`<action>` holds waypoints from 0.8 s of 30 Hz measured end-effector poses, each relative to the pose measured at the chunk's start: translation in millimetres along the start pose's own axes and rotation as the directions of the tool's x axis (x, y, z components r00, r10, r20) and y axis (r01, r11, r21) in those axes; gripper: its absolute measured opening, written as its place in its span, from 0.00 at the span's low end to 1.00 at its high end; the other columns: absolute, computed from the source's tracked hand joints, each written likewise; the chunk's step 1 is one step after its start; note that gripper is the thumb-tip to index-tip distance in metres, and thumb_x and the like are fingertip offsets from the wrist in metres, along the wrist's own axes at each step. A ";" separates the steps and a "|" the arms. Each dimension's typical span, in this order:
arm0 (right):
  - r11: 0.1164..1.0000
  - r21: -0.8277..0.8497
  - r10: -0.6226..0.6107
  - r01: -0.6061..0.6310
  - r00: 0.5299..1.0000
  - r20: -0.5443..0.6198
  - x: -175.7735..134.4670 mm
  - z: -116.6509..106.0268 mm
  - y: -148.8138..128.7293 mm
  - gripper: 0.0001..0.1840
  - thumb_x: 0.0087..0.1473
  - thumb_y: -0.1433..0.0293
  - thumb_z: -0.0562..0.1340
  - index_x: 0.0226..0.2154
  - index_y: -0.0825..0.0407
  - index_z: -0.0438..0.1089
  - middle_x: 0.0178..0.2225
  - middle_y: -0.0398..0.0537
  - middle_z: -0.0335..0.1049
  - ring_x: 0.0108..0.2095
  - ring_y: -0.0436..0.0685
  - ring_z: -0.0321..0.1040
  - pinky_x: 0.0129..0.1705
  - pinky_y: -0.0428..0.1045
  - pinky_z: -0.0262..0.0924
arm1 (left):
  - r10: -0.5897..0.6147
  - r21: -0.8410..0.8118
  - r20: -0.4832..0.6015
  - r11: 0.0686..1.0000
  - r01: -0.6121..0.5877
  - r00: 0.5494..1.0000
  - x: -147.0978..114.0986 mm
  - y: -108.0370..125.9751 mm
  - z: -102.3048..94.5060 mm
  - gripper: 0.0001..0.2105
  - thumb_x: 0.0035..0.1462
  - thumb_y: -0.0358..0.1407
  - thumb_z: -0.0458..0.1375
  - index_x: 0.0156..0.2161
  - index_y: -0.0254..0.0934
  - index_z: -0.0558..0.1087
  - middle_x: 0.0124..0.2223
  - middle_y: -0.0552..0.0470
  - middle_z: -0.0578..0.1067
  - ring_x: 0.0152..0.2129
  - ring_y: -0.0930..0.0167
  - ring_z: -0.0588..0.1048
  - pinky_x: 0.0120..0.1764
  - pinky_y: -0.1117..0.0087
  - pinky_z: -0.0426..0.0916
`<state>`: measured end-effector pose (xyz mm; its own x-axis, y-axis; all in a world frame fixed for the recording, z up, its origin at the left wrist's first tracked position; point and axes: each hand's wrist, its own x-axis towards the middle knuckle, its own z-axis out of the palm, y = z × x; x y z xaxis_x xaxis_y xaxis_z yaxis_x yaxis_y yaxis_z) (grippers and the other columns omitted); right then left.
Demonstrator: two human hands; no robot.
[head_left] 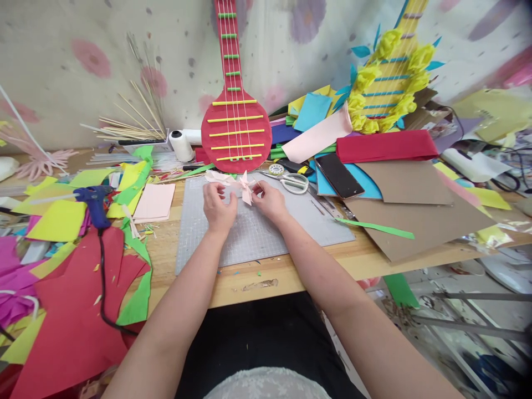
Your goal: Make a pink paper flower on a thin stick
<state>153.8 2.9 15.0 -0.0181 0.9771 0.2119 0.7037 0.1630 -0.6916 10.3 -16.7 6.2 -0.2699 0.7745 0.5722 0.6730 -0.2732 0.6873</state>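
Over the cutting mat, my right hand (269,200) pinches a small pale pink paper flower (246,189) with pointed petals between thumb and fingers. My left hand (219,206) is just to its left, fingers curled inward and thumb toward the flower. Whatever lies inside those left fingers is too small to make out. Loose pale pink paper pieces (218,177) lie just beyond the left fingertips. Beneath both hands is the grey gridded cutting mat (249,238). Close behind stands a red paper lute (236,133) with yellow and green bars and white strings.
Scissors (294,184), a phone (339,175) and brown cardboard (419,221) lie to the right. On the left are a blue glue gun (95,206), its black cord, red paper (78,299) and pink sheets (154,202). A yellow flowered instrument (384,83) leans at the back right.
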 end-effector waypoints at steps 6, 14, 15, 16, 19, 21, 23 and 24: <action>0.999 0.033 0.019 -0.019 1.000 -0.019 2.1 -1.8 2.3 0.10 0.45 0.65 0.56 0.32 0.50 0.67 0.30 0.42 0.72 0.30 0.51 0.65 0.32 0.47 0.53 | 0.226 -0.018 0.335 0.972 -0.234 0.915 -8.7 6.5 12.9 0.19 0.42 0.31 0.62 0.41 0.39 0.62 0.43 0.47 0.69 0.42 0.66 0.69 0.44 0.64 0.66; 0.995 0.029 -0.097 0.095 0.994 0.043 2.1 -3.1 4.7 0.11 0.46 0.65 0.56 0.33 0.50 0.69 0.29 0.41 0.70 0.29 0.50 0.64 0.31 0.46 0.52 | 0.067 -0.082 0.383 0.996 -0.038 0.921 -3.6 2.0 6.4 0.12 0.48 0.25 0.54 0.39 0.40 0.65 0.41 0.51 0.73 0.38 0.70 0.73 0.43 0.67 0.67; 0.994 0.020 -0.113 0.112 0.993 0.045 2.4 -3.4 5.4 0.11 0.47 0.65 0.56 0.33 0.50 0.69 0.29 0.41 0.70 0.30 0.50 0.63 0.31 0.46 0.52 | 0.033 -0.087 0.371 0.996 -0.001 0.928 -2.9 1.7 5.7 0.11 0.48 0.25 0.53 0.39 0.40 0.66 0.40 0.51 0.74 0.36 0.71 0.73 0.42 0.67 0.67; 0.991 0.009 -0.131 0.131 0.990 0.049 2.7 -3.6 6.1 0.11 0.47 0.66 0.55 0.33 0.50 0.69 0.30 0.42 0.70 0.30 0.50 0.63 0.31 0.46 0.52 | -0.008 -0.080 0.354 0.996 0.039 0.935 -2.3 1.4 5.4 0.10 0.49 0.26 0.53 0.38 0.39 0.66 0.39 0.51 0.74 0.34 0.71 0.73 0.40 0.68 0.67; 0.979 -0.055 -0.191 0.194 0.980 0.060 2.5 -4.2 7.6 0.10 0.49 0.68 0.54 0.34 0.50 0.69 0.33 0.44 0.69 0.33 0.51 0.63 0.32 0.46 0.52 | -0.128 -0.044 0.298 0.988 0.148 0.946 -1.1 0.3 5.5 0.06 0.50 0.27 0.53 0.34 0.38 0.67 0.35 0.51 0.75 0.29 0.71 0.73 0.37 0.68 0.67; 0.966 -0.132 -0.217 0.224 0.974 0.066 1.5 -4.4 7.0 0.11 0.50 0.69 0.54 0.34 0.50 0.70 0.35 0.46 0.67 0.34 0.52 0.63 0.32 0.46 0.51 | -0.187 -0.047 0.276 0.977 0.208 0.943 -0.8 -0.5 6.1 0.06 0.49 0.28 0.54 0.34 0.38 0.68 0.33 0.52 0.75 0.26 0.72 0.73 0.34 0.68 0.67; 0.942 -0.216 -0.243 0.256 0.966 0.083 -0.3 -4.2 4.5 0.12 0.51 0.70 0.53 0.35 0.50 0.70 0.36 0.48 0.67 0.36 0.53 0.63 0.32 0.47 0.51 | -0.221 -0.084 0.264 0.964 0.251 0.939 -1.0 -1.3 7.0 0.07 0.48 0.28 0.55 0.35 0.38 0.67 0.32 0.52 0.75 0.25 0.72 0.73 0.33 0.69 0.67; 0.928 -0.251 -0.259 0.274 0.962 0.092 -1.5 -3.9 2.6 0.13 0.52 0.71 0.52 0.36 0.50 0.70 0.36 0.49 0.67 0.36 0.54 0.63 0.32 0.47 0.51 | -0.228 -0.107 0.261 0.959 0.263 0.938 -1.2 -1.6 7.6 0.08 0.48 0.28 0.55 0.36 0.38 0.67 0.31 0.52 0.76 0.25 0.72 0.73 0.33 0.69 0.67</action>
<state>158.4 1.3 15.6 -0.2649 0.9100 0.3191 0.8266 0.3846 -0.4108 14.8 -12.8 1.1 -0.2268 0.9377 0.2631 0.5011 -0.1193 0.8572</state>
